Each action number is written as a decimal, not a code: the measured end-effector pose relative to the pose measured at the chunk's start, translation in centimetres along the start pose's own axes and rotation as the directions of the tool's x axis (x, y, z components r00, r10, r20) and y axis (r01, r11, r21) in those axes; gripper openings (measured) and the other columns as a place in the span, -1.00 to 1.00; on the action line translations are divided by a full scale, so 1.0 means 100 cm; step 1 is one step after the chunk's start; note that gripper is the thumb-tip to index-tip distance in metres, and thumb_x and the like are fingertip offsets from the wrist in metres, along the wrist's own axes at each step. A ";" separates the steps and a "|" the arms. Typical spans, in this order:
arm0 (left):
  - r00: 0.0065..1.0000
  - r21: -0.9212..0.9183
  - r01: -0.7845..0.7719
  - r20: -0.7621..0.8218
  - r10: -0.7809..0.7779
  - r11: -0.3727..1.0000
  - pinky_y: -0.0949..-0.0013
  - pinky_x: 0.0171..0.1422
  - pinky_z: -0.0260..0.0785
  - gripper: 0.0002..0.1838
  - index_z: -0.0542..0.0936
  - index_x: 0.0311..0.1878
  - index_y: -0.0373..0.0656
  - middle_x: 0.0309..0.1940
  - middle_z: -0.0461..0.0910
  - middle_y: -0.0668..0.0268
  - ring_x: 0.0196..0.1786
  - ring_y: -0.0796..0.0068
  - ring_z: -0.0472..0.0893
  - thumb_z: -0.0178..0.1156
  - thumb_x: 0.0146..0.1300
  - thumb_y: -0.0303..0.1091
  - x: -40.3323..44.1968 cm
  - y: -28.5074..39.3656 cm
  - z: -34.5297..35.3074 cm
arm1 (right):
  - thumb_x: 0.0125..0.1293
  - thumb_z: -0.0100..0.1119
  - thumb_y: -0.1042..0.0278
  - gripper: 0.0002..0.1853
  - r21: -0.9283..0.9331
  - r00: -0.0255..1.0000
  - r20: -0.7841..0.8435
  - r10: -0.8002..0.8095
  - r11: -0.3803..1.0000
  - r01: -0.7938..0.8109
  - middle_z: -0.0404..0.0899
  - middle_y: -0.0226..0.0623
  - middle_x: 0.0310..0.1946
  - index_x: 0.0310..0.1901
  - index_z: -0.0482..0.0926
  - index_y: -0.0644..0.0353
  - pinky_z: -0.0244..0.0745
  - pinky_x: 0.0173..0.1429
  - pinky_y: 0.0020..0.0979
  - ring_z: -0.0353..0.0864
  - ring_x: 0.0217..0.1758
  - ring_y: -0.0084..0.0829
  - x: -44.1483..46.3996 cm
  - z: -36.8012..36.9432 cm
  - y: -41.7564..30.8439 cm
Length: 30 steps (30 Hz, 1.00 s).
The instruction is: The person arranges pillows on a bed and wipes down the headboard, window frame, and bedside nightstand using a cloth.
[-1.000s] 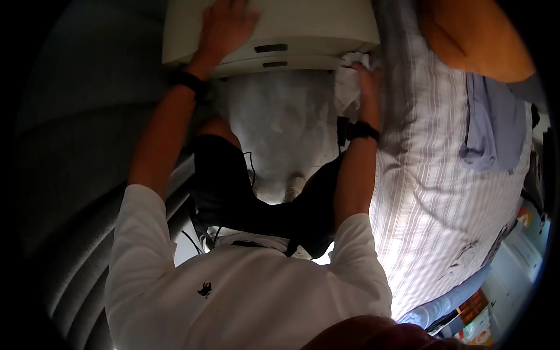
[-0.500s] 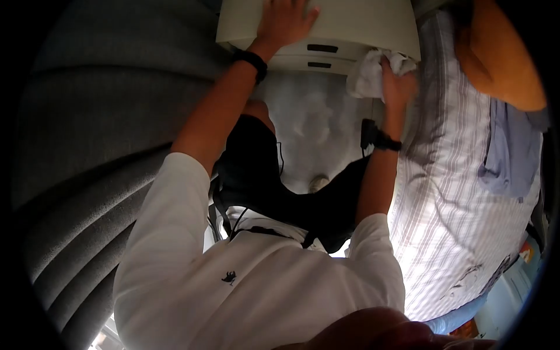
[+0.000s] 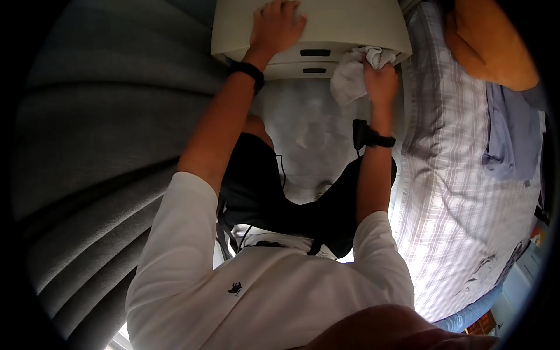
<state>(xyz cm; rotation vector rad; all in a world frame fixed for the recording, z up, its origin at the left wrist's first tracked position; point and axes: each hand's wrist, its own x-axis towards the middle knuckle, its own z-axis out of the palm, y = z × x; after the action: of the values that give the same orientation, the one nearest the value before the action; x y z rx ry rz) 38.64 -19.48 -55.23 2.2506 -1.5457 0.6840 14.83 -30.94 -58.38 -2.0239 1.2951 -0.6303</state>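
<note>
Left of the cabinet, a dark grey upholstered surface (image 3: 99, 233) ran in long, padded ridges, its fabric matte and faintly napped. A black band (image 3: 249, 76) circled the wrist just in front of the cabinet's left part. Beyond it the left hand (image 3: 277, 28) lay palm down on the cabinet top, fingers slightly spread and thumb out, gripping nothing.

The cabinet (image 3: 344, 23) itself was cream-coloured and smooth, with a gently bowed front and two dark, narrow rectangular handles (image 3: 315, 53), one below the other. In front of it stretched a grey floor (image 3: 303, 116), mottled and softly shiny.

At the right end of the cabinet's front hung a whitish cloth (image 3: 349, 79), limp and crumpled, bunched into folds at the top. The right hand (image 3: 382, 84) was closed tightly around those folds; I cannot tell whether any cloth reached inside the cabinet. To the cabinet's right spread a pale striped sheet (image 3: 443, 175), rumpled in shallow creases, bearing a soft grey-blue garment (image 3: 513, 134) and a rounded orange-brown bundle (image 3: 493, 44).
</note>
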 end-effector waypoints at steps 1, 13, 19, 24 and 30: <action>1.000 -0.002 0.003 0.003 -0.003 1.000 -0.03 0.26 0.24 -0.52 0.48 0.20 -0.16 0.15 0.46 0.06 0.19 0.03 0.44 0.09 0.32 -0.09 0.000 0.000 0.001 | 0.14 0.33 -0.02 -0.50 0.048 0.996 -0.074 -0.047 0.998 0.050 0.67 0.09 -0.22 -0.11 0.65 0.30 0.54 -0.04 -0.11 0.65 -0.08 0.08 -0.002 0.008 0.004; 0.975 -0.213 0.224 0.035 -0.221 0.951 0.01 0.27 0.28 -0.62 0.50 0.08 -0.22 0.07 0.48 0.02 0.11 -0.06 0.46 0.12 0.24 -0.24 0.006 0.002 -0.018 | 0.16 0.33 0.08 -0.61 0.140 0.936 -0.069 -0.345 0.926 0.351 0.68 0.01 -0.27 -0.15 0.65 0.25 0.55 -0.14 -0.12 0.67 -0.17 0.02 -0.004 -0.006 -0.009; 0.749 -0.364 0.428 -0.369 -0.550 0.827 0.11 0.08 0.39 -0.63 0.56 -0.05 -0.31 -0.09 0.58 0.12 -0.07 0.14 0.54 0.13 0.30 -0.16 -0.024 -0.022 0.018 | 0.10 0.42 0.10 -0.57 0.152 0.956 -0.093 -0.279 0.945 0.291 0.70 -0.03 -0.27 -0.12 0.64 0.27 0.56 -0.07 -0.23 0.71 -0.14 -0.08 -0.016 -0.015 -0.027; 0.711 -0.743 0.074 -0.428 -0.558 0.665 0.41 -0.24 0.18 -0.75 0.24 -0.32 -0.09 -0.38 0.15 0.40 -0.36 0.54 0.18 0.15 0.24 -0.54 -0.066 0.000 0.006 | 0.10 0.37 0.16 -0.61 -0.029 0.908 -0.087 -0.411 0.912 0.410 0.64 0.01 -0.21 -0.12 0.62 0.25 0.56 -0.12 -0.17 0.65 -0.12 0.01 -0.021 -0.004 -0.023; 0.774 -0.914 0.387 0.249 -0.582 0.123 0.50 -0.24 0.19 -0.80 0.34 -0.38 -0.10 -0.46 0.27 0.44 -0.43 0.54 0.29 0.19 0.24 -0.37 -0.120 0.073 0.049 | 0.14 0.41 0.44 -0.70 0.365 0.777 -0.512 -0.366 0.726 0.583 0.70 -0.21 -0.22 -0.07 0.67 0.30 0.57 -0.08 -0.35 0.70 -0.18 -0.34 -0.044 -0.074 -0.063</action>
<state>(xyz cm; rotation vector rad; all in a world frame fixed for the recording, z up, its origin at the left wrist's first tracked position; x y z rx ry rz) 29.24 -15.26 -65.96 1.4469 -0.6049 -0.2677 11.85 -26.94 -48.95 -1.8150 0.6513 -1.5462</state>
